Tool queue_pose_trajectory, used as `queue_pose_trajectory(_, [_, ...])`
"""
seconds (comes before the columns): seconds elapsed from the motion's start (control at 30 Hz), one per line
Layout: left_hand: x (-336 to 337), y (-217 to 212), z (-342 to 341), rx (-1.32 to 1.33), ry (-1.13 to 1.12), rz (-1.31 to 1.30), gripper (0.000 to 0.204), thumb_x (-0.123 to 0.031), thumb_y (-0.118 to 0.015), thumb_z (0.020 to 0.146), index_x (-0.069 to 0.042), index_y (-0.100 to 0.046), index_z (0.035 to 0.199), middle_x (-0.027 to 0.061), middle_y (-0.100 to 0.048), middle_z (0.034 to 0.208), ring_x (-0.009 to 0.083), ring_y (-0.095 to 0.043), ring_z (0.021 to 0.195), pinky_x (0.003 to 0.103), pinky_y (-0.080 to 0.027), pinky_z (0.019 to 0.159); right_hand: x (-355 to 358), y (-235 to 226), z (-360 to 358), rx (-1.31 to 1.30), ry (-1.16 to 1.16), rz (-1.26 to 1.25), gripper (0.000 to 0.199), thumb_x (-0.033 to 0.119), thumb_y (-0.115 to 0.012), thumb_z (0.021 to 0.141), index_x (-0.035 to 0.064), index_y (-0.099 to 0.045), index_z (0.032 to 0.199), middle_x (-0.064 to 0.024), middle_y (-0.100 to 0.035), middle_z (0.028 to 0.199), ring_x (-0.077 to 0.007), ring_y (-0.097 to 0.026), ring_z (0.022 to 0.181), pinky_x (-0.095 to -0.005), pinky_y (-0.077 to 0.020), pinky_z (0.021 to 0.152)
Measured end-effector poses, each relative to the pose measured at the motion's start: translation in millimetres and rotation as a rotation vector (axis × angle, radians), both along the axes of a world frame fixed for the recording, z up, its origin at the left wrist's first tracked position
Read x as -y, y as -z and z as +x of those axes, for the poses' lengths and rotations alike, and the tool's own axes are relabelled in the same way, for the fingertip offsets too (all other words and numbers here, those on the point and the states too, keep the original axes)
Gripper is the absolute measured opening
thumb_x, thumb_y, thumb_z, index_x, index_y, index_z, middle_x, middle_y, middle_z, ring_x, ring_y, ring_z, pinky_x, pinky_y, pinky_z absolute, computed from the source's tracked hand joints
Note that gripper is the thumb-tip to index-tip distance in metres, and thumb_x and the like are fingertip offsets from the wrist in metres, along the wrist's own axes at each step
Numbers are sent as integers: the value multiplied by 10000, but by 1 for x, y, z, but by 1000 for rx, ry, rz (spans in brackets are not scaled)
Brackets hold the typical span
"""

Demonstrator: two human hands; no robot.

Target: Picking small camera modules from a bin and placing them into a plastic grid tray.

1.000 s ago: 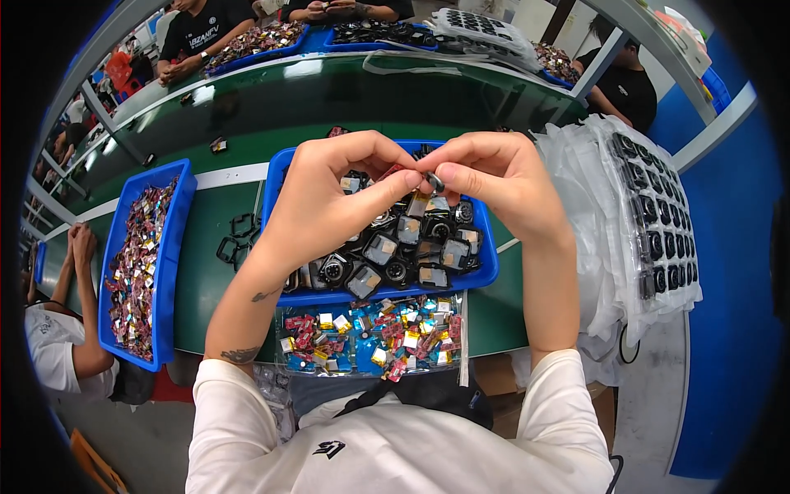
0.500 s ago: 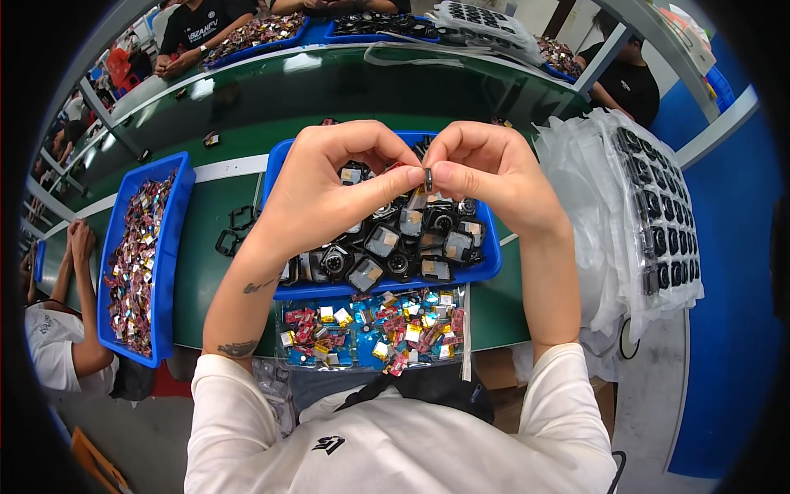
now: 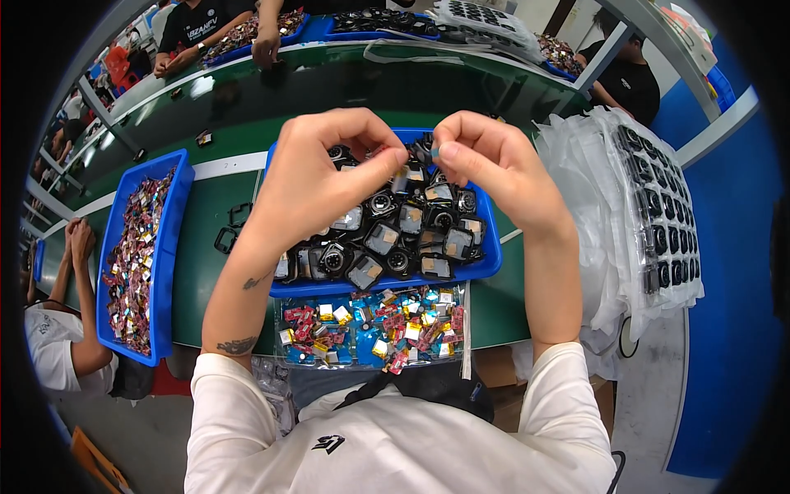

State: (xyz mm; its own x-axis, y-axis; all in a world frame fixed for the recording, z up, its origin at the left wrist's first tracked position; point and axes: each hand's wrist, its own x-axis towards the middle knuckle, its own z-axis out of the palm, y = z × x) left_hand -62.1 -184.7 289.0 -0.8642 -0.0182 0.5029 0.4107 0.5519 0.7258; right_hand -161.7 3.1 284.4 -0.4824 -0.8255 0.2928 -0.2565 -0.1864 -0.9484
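Both of my hands are raised over a blue tray [image 3: 485, 265] filled with several small black and silver square parts [image 3: 387, 235]. My left hand [image 3: 325, 177] pinches something tiny between thumb and fingertips; I cannot make out what it is. My right hand [image 3: 485, 165] grips a small dark part [image 3: 428, 152] at its fingertips, close to the left fingertips. Just below the tray lies a clear bag of small colourful pieces [image 3: 370, 325] in red, blue and yellow.
A second blue tray [image 3: 169, 247] of mixed small pieces lies at the left on the green table [image 3: 206, 272]. Stacked clear trays of black parts [image 3: 658, 214] lie at the right. Other people work at the far side and at the left edge.
My two hands have drawn slightly apart at the fingertips, and the small dark part stays with the right hand. The view has shifted a little.
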Motion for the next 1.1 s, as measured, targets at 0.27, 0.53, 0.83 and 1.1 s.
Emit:
queue_pose_trajectory(0.27, [14, 1, -7, -106, -130, -59, 113, -82, -661, 796, 31, -656, 805, 17, -616, 697, 50, -533, 664, 193, -415, 596, 10, 39, -31, -1079, 788, 865, 144, 170, -626, 818, 27, -634, 800, -125, -637, 697, -283, -627, 647, -386, -481, 586])
queue_pose_trajectory(0.53, [16, -3, -5, 95, 2, 62, 131, -104, -670, 810, 25, -646, 822, 16, -623, 743, 59, -560, 699, 194, -431, 638, 11, 46, -39, -942, 358, 909, 141, 135, -711, 673, 72, -680, 795, -77, -657, 728, -257, -629, 699, -352, -485, 624])
queue_pose_trajectory(0.83, [13, -5, -1, 235, 105, 299, 123, -98, -690, 807, 20, -656, 822, 14, -639, 749, 37, -575, 700, 171, -446, 625, 11, 25, -38, -176, 358, 221, 350, 36, -614, 721, 28, -620, 1071, -41, -604, 748, -89, -588, 631, -230, -495, 565])
queue_pose_trajectory(1.1, [4, 6, -9, 100, 97, 305, 114, -102, -654, 841, -4, -600, 817, -35, -576, 738, 3, -487, 647, 140, -365, 569, 16, 22, -26, 164, 356, -39, 234, 75, -665, 807, -37, -621, 1008, -74, -659, 817, -124, -650, 715, -220, -537, 610])
